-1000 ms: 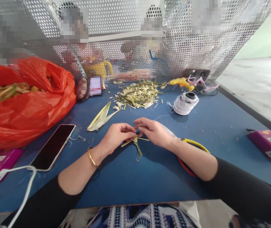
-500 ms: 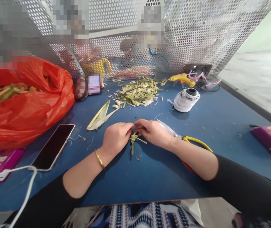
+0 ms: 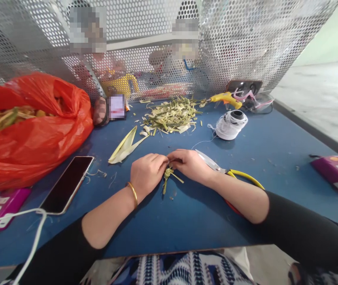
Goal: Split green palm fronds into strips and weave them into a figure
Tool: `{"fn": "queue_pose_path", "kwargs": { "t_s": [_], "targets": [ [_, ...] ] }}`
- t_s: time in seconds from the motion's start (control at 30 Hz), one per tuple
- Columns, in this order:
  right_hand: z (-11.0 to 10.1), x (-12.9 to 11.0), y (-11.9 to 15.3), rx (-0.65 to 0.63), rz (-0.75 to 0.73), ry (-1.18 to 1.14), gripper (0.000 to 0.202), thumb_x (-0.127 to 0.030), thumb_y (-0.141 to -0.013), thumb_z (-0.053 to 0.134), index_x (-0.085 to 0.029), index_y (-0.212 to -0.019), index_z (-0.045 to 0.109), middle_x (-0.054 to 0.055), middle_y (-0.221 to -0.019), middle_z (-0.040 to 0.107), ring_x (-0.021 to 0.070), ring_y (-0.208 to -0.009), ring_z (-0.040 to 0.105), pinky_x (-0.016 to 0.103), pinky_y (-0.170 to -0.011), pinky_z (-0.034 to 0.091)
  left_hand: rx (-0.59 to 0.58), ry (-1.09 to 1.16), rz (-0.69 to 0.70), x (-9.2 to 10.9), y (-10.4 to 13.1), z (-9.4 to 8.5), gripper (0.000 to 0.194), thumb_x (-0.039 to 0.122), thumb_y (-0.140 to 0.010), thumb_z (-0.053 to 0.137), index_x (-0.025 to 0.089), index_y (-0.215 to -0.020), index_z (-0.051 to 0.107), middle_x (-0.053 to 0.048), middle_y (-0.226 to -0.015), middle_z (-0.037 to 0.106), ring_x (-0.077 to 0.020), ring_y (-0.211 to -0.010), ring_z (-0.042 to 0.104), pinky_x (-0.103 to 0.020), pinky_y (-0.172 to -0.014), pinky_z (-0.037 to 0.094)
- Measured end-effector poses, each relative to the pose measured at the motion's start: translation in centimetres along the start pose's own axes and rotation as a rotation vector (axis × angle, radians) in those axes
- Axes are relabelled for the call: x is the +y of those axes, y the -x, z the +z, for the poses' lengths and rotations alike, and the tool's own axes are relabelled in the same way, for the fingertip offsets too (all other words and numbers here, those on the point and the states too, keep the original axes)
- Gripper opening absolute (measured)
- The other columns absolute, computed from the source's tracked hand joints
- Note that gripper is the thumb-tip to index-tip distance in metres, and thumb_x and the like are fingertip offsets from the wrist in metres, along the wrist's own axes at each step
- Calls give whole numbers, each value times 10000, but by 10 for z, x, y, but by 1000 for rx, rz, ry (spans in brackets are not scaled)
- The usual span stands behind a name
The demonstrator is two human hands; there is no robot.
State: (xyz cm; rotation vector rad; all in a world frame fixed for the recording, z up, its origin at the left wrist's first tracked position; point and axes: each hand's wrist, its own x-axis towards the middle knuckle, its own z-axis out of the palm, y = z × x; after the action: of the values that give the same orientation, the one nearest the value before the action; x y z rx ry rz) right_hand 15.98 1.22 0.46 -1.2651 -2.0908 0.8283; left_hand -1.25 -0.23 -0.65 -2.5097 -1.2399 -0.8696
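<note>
A small knotted piece of green plant strips [image 3: 168, 173] hangs just above the blue table, its loose ends pointing down and to the right. My left hand [image 3: 148, 172], with a gold bangle at the wrist, pinches its upper part from the left. From the right, my right hand [image 3: 188, 164] is closed on the same piece, fingertips meeting those of the left. Beside the right wrist lie scissors [image 3: 216, 166] with yellow and red handles, partly under the forearm. A pale split husk leaf [image 3: 124, 152] rests beyond the left hand.
Plant scraps [image 3: 173, 114] are heaped at the back, near a white thread spool [image 3: 231, 126] and a yellow glue gun [image 3: 226, 99]. On the left are a red bag [image 3: 65, 138] and a phone [image 3: 68, 184]. A purple power strip [image 3: 336, 174] sits right. People are behind the mesh.
My left hand has shifted slightly right, closer to my right hand, and its wrist has turned a little. The knotted piece has tilted slightly. The camera view has moved a little.
</note>
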Motion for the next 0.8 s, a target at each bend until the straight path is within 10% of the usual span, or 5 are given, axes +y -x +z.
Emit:
{"fn": "queue_pose_path", "kwargs": {
  "t_s": [0.8],
  "targets": [
    [-18,7,-2,-117,61,-83,142,-56,-691,692,-154,-594,661,-27,-698,561,85,-618,515,225,-622,400,-239,338,-425,-7,-8,-9,127,203,-803,627,221,-730,729,-14,-791,748,-176,-752,662,-273,-679,439]
  ]
}}
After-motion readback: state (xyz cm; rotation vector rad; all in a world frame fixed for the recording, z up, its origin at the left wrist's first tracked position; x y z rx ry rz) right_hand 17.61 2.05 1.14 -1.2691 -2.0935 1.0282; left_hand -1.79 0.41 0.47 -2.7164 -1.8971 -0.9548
